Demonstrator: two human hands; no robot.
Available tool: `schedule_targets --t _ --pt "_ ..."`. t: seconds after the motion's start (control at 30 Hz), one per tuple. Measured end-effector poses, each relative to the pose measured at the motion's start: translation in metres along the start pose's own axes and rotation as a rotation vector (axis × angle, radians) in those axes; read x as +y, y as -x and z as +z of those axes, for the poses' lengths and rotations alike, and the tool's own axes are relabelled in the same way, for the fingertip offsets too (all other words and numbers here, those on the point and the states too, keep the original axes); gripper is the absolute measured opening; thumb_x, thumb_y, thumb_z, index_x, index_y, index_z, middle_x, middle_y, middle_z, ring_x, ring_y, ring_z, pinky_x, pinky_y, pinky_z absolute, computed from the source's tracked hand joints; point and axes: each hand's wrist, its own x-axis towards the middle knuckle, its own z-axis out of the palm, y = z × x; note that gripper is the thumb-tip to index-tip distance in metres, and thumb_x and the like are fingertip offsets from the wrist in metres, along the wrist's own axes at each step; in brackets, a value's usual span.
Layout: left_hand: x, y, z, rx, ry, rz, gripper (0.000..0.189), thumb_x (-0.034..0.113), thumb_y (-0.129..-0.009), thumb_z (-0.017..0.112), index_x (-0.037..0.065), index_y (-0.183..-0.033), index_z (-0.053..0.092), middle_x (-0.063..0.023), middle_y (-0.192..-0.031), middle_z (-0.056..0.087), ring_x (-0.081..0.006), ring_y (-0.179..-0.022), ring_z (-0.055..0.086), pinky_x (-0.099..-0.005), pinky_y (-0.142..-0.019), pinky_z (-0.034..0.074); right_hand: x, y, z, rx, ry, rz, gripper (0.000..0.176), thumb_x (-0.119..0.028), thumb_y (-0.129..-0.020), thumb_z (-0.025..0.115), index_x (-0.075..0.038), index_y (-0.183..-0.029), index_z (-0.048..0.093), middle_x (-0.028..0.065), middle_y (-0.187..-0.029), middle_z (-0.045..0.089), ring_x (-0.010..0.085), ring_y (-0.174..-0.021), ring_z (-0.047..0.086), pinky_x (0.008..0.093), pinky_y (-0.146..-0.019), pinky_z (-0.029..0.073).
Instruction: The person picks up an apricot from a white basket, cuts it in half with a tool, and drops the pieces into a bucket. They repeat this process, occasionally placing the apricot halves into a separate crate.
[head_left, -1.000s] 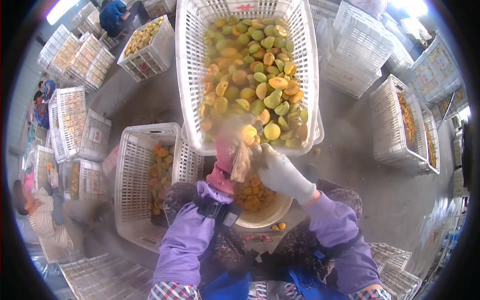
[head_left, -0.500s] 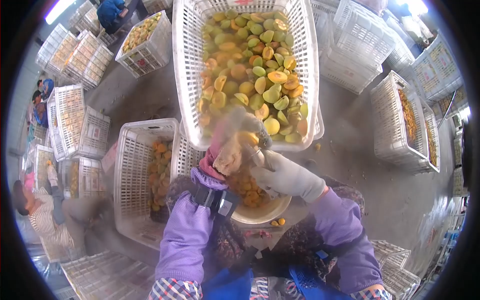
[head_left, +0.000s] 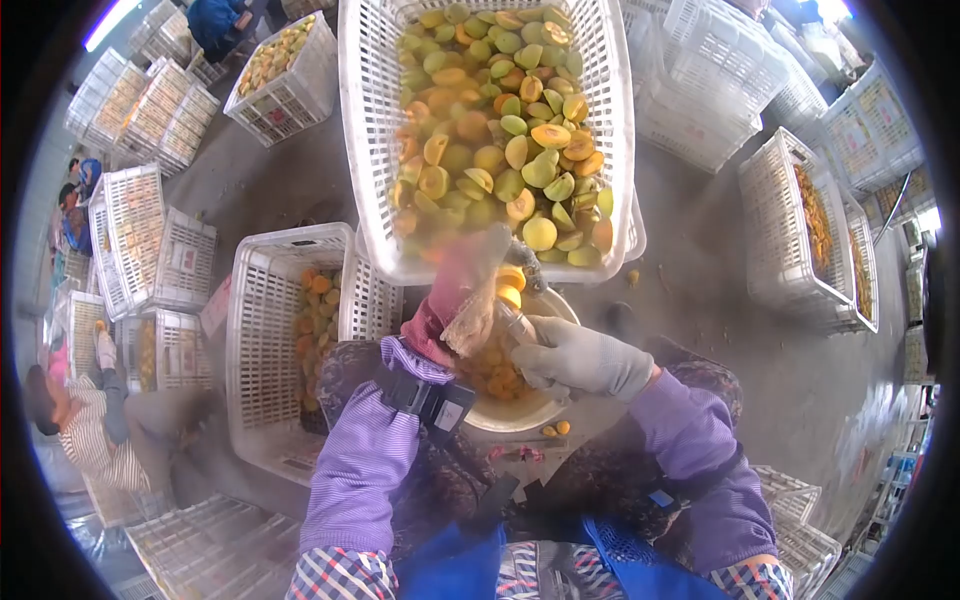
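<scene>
My left hand (head_left: pixel 462 290), in a pink glove, holds a yellow fruit (head_left: pixel 510 287) just above a pale bowl (head_left: pixel 520 408) of orange fruit pieces on my lap. My right hand (head_left: pixel 583 355), in a grey glove, grips a small knife (head_left: pixel 520 322) whose tip touches the fruit. Straight ahead stands a big white crate (head_left: pixel 368 150) heaped with green and yellow fruit. Its near rim is right behind my hands.
A second white crate (head_left: pixel 262 330) with some orange fruit stands at my left knee. More crates (head_left: pixel 800 230) stand to the right and behind. A seated person (head_left: pixel 80 430) works at far left among stacked crates. Two small fruit bits (head_left: pixel 558 428) lie beside the bowl.
Both hands have come down from the crate rim toward the bowl. The right hand swung in under the fruit with the knife.
</scene>
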Motion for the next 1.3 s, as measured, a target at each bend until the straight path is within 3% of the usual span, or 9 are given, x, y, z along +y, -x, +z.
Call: schedule_targets --t 0.1,0.2,0.37,0.43,0.5,0.73,1.0,1.1,1.3 --pt "-0.014 0.003 -0.008 -0.042 -0.181 0.205 0.031 0.033 -0.098 0.052 0.004 -0.104 0.059 -0.0060 -0.087 0.063 -0.0154 -0.077 0.062 -0.0289 -0.072 0.053 0.000 0.003 0.005 0.037 0.064 0.051 0.019 -0.024 -0.093 0.054 -0.006 -0.097 0.050 0.0005 -0.068 0.052 0.0093 -0.052 0.053 0.0251 -0.047 0.044" --pt "-0.028 0.008 -0.041 0.163 0.548 -0.159 0.030 0.033 -0.099 0.051 0.004 -0.103 0.058 -0.0074 -0.083 0.064 -0.0194 -0.077 0.064 -0.0318 -0.074 0.054 0.025 -0.002 0.004 0.161 0.391 -0.011 0.021 -0.024 -0.094 0.051 -0.004 -0.100 0.051 0.0094 -0.068 0.059 0.0214 -0.055 0.060 0.0356 -0.050 0.048" --pt "0.035 0.012 -0.039 0.252 0.622 -0.106 0.022 0.028 -0.099 0.050 0.007 -0.100 0.057 -0.0097 -0.089 0.064 -0.0209 -0.086 0.062 -0.0355 -0.080 0.053 0.066 0.006 -0.007 0.352 0.932 -0.094 0.024 -0.019 -0.092 0.051 0.000 -0.106 0.052 0.0226 -0.071 0.063 0.0396 -0.068 0.063 0.0496 -0.061 0.048" --pt "0.062 0.031 -0.047 0.426 0.131 0.092 0.019 0.026 -0.099 0.051 0.008 -0.100 0.057 -0.0090 -0.090 0.064 -0.0225 -0.086 0.062 -0.0381 -0.084 0.051 0.070 0.008 -0.009 0.350 0.957 -0.137 0.023 -0.018 -0.091 0.052 -0.001 -0.105 0.053 0.0216 -0.071 0.063 0.0391 -0.068 0.064 0.0494 -0.062 0.049" --pt "0.084 0.054 -0.077 0.429 0.152 0.118 0.022 0.021 -0.095 0.055 0.004 -0.108 0.058 -0.0125 -0.097 0.065 -0.0273 -0.089 0.062 -0.0423 -0.087 0.049 0.073 0.010 -0.008 0.352 0.971 -0.181 0.022 -0.017 -0.089 0.052 -0.002 -0.105 0.053 0.0206 -0.070 0.063 0.0386 -0.069 0.064 0.0491 -0.063 0.049" --pt "0.130 0.089 -0.102 0.362 -1.809 -0.211 0.047 0.032 -0.084 0.064 0.008 -0.123 0.058 -0.0223 -0.127 0.056 -0.0382 -0.117 0.053 -0.0437 -0.099 0.043 0.048 0.018 -0.012 0.485 1.130 -0.260 0.027 -0.023 -0.089 0.056 0.000 -0.103 0.051 0.0173 -0.068 0.064 0.0364 -0.065 0.065 0.0447 -0.060 0.052" --pt "0.060 -0.035 0.012 -0.434 -1.755 -0.115 0.048 0.018 -0.084 0.059 0.013 -0.131 0.054 -0.0216 -0.140 0.045 -0.0359 -0.124 0.050 -0.0423 -0.103 0.043 0.055 0.021 -0.038 0.865 1.045 -0.445 0.027 -0.020 -0.088 0.057 -0.001 -0.104 0.050 0.0154 -0.067 0.064 0.0339 -0.064 0.065 0.0441 -0.057 0.051" --pt "0.025 -0.058 0.005 -0.494 -1.771 -0.253 0.046 0.016 -0.083 0.060 0.011 -0.129 0.055 -0.0212 -0.137 0.048 -0.0383 -0.115 0.056 -0.0414 -0.101 0.045 0.052 0.031 -0.039 0.889 1.068 -0.386 0.027 -0.020 -0.088 0.057 0.000 -0.105 0.050 0.0151 -0.068 0.064 0.0333 -0.064 0.065 0.0436 -0.057 0.051" --pt "0.009 -0.044 -0.019 -0.137 -1.293 -0.012 0.030 0.027 -0.090 0.055 0.008 -0.112 0.060 -0.0136 -0.117 0.056 -0.0313 -0.102 0.057 -0.0439 -0.091 0.045 0.052 0.026 -0.038 0.926 1.013 -0.644 0.026 -0.021 -0.089 0.058 0.001 -0.103 0.053 0.0140 -0.067 0.064 0.0312 -0.062 0.065 0.0424 -0.055 0.051"
